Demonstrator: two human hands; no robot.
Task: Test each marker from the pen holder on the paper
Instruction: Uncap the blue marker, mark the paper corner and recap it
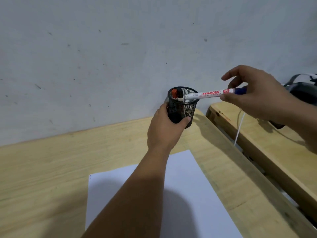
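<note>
While the left hand (165, 129) gripped the black mesh pen holder (182, 107) near the back of the wooden desk (51, 169), the right hand (253, 95) pinched a white marker (210, 93) with a blue cap — held almost level, its far end over the holder's rim. Two more markers (229, 96) stood inside, one red-topped, one black. White paper (188, 194) lay on the desk, under the forearm.

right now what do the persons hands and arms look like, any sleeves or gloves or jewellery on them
Both are bare: no gloves on the left hand or the right hand, and no rings, watch or bracelet show. No sleeve reaches the visible forearms. The fingernails that show are short and unpainted.
</note>
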